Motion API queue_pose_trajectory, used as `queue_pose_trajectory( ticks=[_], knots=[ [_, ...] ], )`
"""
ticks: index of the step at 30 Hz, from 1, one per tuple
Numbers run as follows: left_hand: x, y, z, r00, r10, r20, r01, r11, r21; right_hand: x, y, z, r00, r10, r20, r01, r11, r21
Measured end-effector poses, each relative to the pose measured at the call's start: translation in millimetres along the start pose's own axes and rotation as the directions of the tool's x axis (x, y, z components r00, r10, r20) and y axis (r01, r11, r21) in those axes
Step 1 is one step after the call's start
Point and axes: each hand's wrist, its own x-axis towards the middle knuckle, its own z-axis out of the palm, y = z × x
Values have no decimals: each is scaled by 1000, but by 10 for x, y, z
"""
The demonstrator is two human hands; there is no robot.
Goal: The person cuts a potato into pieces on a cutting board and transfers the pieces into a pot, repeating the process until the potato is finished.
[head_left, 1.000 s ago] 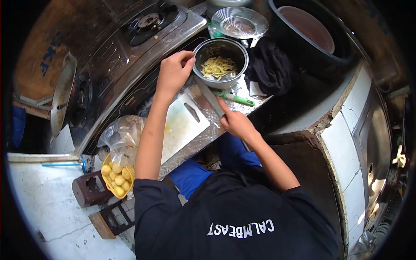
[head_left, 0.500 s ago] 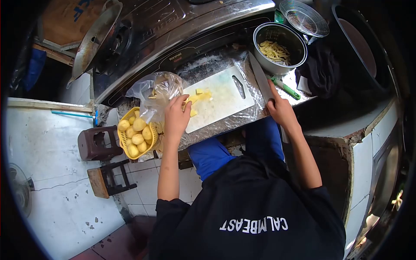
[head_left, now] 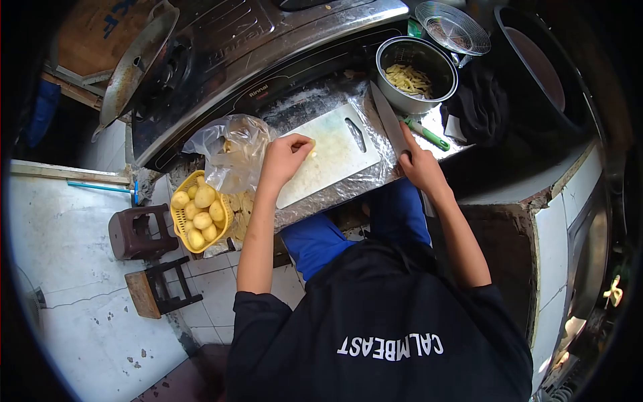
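My left hand (head_left: pixel 287 159) is over the white cutting board (head_left: pixel 331 161), its fingers pinched together at the fingertips on yellow potato pieces (head_left: pixel 312 143), mostly hidden by the fingers. A small pale bit lies on the board beside them. At the right, my right hand (head_left: pixel 420 167) is closed round the handle of a large knife (head_left: pixel 388 120), index finger stretched along it. The wide blade points away from me, between the board and a pot (head_left: pixel 418 75) of cut potato strips (head_left: pixel 407 80). A green-handled peeler (head_left: pixel 429 135) lies just beyond that hand.
Peeled potatoes fill a yellow basket (head_left: pixel 175 213) at the left, next to a clear plastic bag (head_left: pixel 234 151). A stove (head_left: pixel 268 50) runs along the back. A wire strainer (head_left: pixel 453 27) and dark cloth (head_left: pixel 479 110) are at the right; low stools (head_left: pixel 144 231) stand on the floor.
My left hand has closed from spread fingers to a pinch and moved right over the board. The yellow potato pieces no longer show on the board. My right hand still holds the knife.
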Motion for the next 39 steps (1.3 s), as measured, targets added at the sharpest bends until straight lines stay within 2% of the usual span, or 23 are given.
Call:
queue_pose_trajectory(
  ticks=[1, 2, 3, 5, 6, 8, 9, 11, 12, 13, 14, 17, 21, 23, 24, 26, 27, 29, 33, 35, 39],
  knots=[
    [19, 60, 21, 1000, 0, 6, 0, 1000, -3, -6, 7, 0, 1000, -8, 0, 8, 1000, -9],
    [57, 116, 34, 978, -121, 167, 141, 983, -114, -12, 15, -4, 1000, -3, 2, 3, 1000, -11],
    [95, 147, 55, 918, -217, 333, 293, 936, -197, -8, 10, -13, 1000, 6, 12, -6, 1000, -4],
    [130, 180, 149, 911, -251, 329, 337, 910, -240, -4, -14, -15, 1000, 14, 15, -14, 1000, 5],
    [135, 233, 197, 931, -285, 230, 309, 948, -76, -4, -20, -39, 1000, 7, 11, -7, 1000, 17],
    [77, 269, 242, 951, -309, 13, 295, 919, 262, -13, -36, -44, 999, 22, 25, -22, 1000, 22],
    [48, 264, 234, 950, -311, 13, 297, 918, 264, -17, -22, -35, 999, 23, 27, -24, 999, 24],
    [16, 245, 187, 1000, 22, 2, -21, 927, 376, -2, 4, -18, 1000, 1, 17, -2, 999, 47],
    [16, 234, 179, 1000, 22, 1, -20, 926, 376, 2, 1, -20, 1000, 0, 18, -1, 999, 47],
    [21, 215, 179, 967, 242, 78, -252, 865, 434, 1, -4, -21, 1000, 5, 21, -6, 999, 36],
    [28, 200, 184, 880, 444, 166, -467, 750, 469, -3, -5, -26, 1000, 11, 24, -11, 1000, 24],
    [112, 167, 179, 868, 432, 245, -497, 729, 471, -9, -8, -29, 1000, 5, 18, -6, 1000, 23],
    [137, 192, 158, 877, 410, 252, -481, 741, 468, -10, 0, -10, 1000, -16, -4, 16, 999, 35],
    [120, 231, 213, 959, 237, 156, -283, 764, 580, -11, -10, -15, 1000, 8, 16, -8, 1000, 8],
    [112, 223, 250, 959, 239, 155, -284, 764, 579, -10, -22, -26, 1000, 7, 14, -7, 1000, 6],
    [81, 162, 343, 970, 244, 4, -206, 810, 549, -21, -48, -50, 999, -10, 35, 11, 1000, -12],
    [59, 139, 362, 969, 245, 3, -207, 812, 545, -42, -102, -89, 999, -10, 35, 11, 1000, -16],
    [9, 76, 370, 961, 249, -121, -206, 935, 288, -103, -224, -168, 993, -68, 96, 72, 997, -34],
    [-118, -95, 329, 936, 303, -178, -258, 936, 238, -258, -600, -185, 985, -109, 133, 114, 993, -33],
    [-204, -55, 331, 904, 393, -170, -318, 882, 347, -335, -730, -99, 976, -154, 154, 160, 987, -24],
    [-249, -38, 445, 920, 286, -267, -218, 942, 256, -429, -917, 93, 966, -174, 189, 188, 980, -60]
  ],
)
